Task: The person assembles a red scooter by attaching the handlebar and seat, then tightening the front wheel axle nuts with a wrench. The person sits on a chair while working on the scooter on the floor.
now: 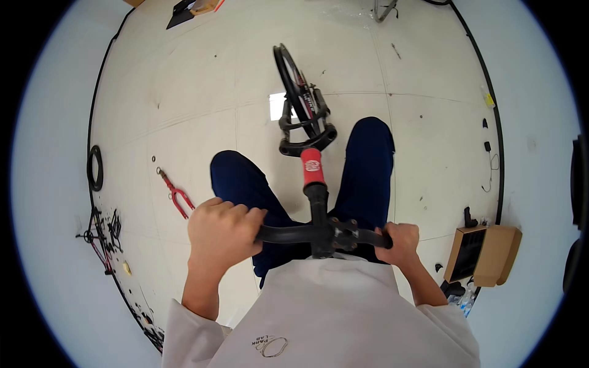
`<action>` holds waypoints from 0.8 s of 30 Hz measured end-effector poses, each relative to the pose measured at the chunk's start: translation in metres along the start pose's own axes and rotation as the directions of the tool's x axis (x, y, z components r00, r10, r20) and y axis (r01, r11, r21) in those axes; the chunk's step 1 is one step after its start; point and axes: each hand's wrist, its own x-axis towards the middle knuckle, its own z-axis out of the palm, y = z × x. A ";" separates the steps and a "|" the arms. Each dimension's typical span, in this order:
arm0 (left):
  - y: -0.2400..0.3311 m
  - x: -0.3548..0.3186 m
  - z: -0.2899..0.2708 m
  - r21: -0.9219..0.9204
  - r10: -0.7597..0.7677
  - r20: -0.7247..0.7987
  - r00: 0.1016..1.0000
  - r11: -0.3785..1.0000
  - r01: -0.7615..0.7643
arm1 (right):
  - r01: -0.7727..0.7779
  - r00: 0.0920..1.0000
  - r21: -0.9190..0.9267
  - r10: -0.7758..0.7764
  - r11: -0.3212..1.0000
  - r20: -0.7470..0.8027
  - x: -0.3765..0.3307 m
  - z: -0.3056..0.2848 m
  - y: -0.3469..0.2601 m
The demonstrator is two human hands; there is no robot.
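My left hand (224, 234) is closed round the left end of a black handlebar (285, 235), and my right hand (400, 243) grips its right end. A black stem (321, 243) clamps the bar between them, with bolts showing on its face. From there a black tube leads forward to a short red head tube (312, 167). Beyond it stands a black suspension fork (297, 149) with a wheel (284, 67) between its legs, tyre towards the far side. The whole assembly sits between my knees, in front of my body. The grips' ends are hidden under my fingers.
On the floor to the left lies a red fork (177, 197); a black tyre (95, 168) and bicycle frames (101, 245) are by the left wall. An open cardboard box (498, 254), plastic bottles (467, 302) and a cabled black item (488, 147) are along the right wall.
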 end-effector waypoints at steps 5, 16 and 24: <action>-0.033 0.013 0.019 -0.132 -0.119 -0.089 0.989 0.985 0.107 | 0.128 0.991 -0.054 -0.125 0.990 0.055 0.077 -0.005 0.016; -0.130 0.072 0.032 -0.169 -0.191 -0.076 0.979 0.970 0.176 | 0.327 0.925 -0.056 -0.307 0.944 0.224 0.249 0.021 0.033; -0.231 0.165 0.033 -0.170 -0.196 -0.057 0.979 0.968 0.184 | 0.312 0.935 -0.034 -0.300 0.949 0.191 0.388 0.075 0.059</action>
